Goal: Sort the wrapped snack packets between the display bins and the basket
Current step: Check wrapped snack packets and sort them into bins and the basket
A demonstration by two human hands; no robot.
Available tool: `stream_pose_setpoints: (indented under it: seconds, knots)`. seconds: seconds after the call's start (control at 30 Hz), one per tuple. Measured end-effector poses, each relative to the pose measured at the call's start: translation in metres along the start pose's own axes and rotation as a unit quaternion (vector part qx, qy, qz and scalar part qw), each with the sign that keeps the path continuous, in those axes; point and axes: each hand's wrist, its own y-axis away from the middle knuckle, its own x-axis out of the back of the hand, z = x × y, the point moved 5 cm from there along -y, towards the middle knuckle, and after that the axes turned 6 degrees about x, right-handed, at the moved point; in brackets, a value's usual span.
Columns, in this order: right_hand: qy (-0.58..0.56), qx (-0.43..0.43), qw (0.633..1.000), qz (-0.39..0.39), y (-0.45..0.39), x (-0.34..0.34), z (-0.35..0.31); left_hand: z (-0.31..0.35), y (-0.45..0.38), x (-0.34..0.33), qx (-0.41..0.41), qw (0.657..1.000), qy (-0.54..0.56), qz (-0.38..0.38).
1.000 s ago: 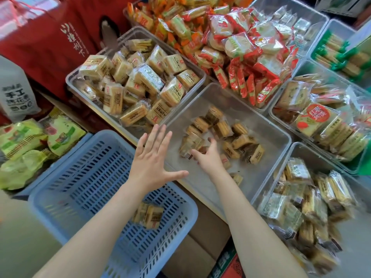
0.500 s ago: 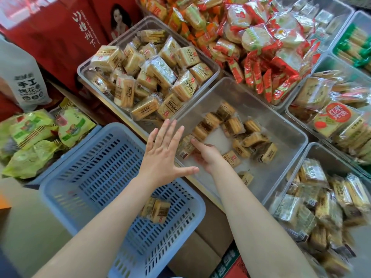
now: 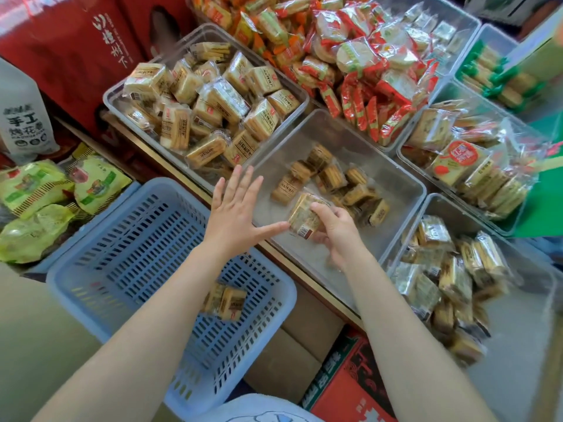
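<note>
I see the blue basket (image 3: pixel 128 254) with two packets (image 3: pixel 227 303) inside, beside the clear bin (image 3: pixel 393 181). My left hand (image 3: pixel 236 217) is spread flat, holding nothing. My right hand (image 3: pixel 338 229) grips a snack packet (image 3: pixel 304 216) over the bin.

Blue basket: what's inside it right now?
The blue basket holds a few wrapped packets, lying on its slotted floor. The left forearm covers part of them, so their count is unclear.

We see a red gift box (image 3: pixel 70 47) far left | a white printed bag (image 3: pixel 23 117) beside it | cardboard cartons (image 3: pixel 344 388) on the floor below.
</note>
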Motion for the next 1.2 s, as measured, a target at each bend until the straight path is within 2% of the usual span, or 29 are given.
stream_pose_setpoints:
  seconds: [0.07,0.17,0.3,0.47,0.77,0.87,1.0,1.2]
  knots:
    - [-0.003,0.038,0.999,0.001,0.032,0.011,-0.010,0.011,0.013,0.013,0.012,0.993,0.120,0.016]
    - [-0.028,0.078,0.996,-0.035,0.085,0.020,-0.009,0.030,0.052,0.023,0.044,0.940,0.338,0.021]
    - [-0.054,0.089,0.992,-0.077,0.142,0.021,0.008,0.066,0.110,0.006,0.097,0.848,0.502,-0.142]
    - [-0.061,0.090,0.993,-0.056,0.190,0.039,0.029,0.075,0.159,-0.004,0.136,0.805,0.549,-0.178]
    - [-0.131,0.065,0.988,-0.049,0.245,0.077,0.038,0.067,0.221,-0.001,0.141,0.772,0.589,-0.191]
    - [-0.075,0.052,0.994,-0.060,0.256,0.076,0.042,0.065,0.233,0.004,0.134,0.768,0.595,-0.195]
    - [0.113,0.046,0.990,-0.069,0.270,0.057,0.044,0.063,0.247,0.008,0.113,0.771,0.596,-0.195]
    - [0.132,0.111,0.981,-0.089,0.277,0.046,0.042,0.057,0.259,0.010,0.095,0.769,0.600,-0.200]
